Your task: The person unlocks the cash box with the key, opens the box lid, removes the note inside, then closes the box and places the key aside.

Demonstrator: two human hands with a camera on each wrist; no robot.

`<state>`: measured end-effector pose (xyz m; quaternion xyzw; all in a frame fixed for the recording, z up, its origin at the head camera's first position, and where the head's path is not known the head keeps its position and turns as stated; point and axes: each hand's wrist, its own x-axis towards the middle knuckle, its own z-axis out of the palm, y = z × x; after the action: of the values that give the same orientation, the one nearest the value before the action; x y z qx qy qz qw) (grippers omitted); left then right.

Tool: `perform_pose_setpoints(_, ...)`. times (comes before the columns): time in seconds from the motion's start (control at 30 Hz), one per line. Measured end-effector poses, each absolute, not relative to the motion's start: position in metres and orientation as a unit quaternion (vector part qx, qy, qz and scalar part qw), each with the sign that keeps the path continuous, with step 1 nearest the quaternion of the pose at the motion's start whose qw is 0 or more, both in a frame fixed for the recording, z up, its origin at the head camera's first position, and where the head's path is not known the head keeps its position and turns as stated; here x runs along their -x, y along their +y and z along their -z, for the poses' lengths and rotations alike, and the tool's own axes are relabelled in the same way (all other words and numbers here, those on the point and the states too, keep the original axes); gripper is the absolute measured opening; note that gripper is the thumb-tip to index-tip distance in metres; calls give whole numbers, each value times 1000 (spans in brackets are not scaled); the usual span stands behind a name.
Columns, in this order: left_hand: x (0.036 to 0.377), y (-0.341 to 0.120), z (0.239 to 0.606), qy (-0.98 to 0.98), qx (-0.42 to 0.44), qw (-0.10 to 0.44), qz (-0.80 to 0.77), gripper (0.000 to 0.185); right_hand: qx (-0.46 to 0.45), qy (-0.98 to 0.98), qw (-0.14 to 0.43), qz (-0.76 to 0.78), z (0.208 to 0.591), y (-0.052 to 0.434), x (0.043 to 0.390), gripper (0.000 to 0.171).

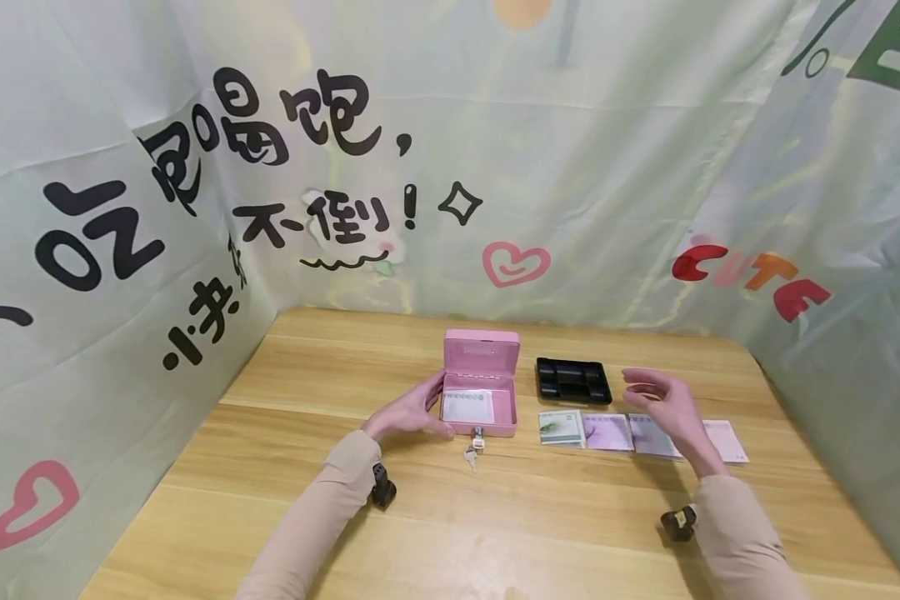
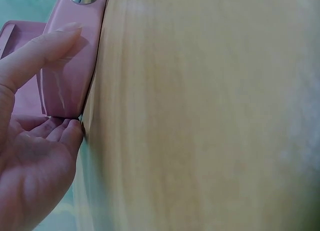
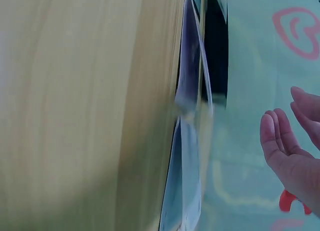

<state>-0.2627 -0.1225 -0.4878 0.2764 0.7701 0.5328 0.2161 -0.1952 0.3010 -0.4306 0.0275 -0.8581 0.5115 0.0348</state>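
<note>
A pink metal cash box [image 1: 504, 404] stands on the table with its lid raised. Inside it lies a pale banknote [image 1: 468, 406]. My left hand [image 1: 408, 410] holds the box by its left front corner; the left wrist view shows the thumb [image 2: 55, 43] on the front face and the fingertips at the side. A small padlock [image 1: 478, 440] with keys [image 1: 471, 457] hangs at the front. Over the row of banknotes, my right hand [image 1: 669, 408] is raised with bent, spread fingers and nothing in it. Green [image 1: 561, 427], purple [image 1: 607, 432], bluish [image 1: 648, 435] and pink [image 1: 727, 440] notes form that row.
Between the box and my right hand sits a black compartment tray [image 1: 573, 382], behind the notes. Printed cloth walls [image 1: 607, 167] enclose the wooden table [image 1: 495, 533] at the back and both sides.
</note>
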Motion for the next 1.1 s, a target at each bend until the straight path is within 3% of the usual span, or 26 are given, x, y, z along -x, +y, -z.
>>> perform_pose_setpoints(1.1,262,-123,486,769,-284,217,-530,118,-139,-820,-49,-553,432,167,229,41)
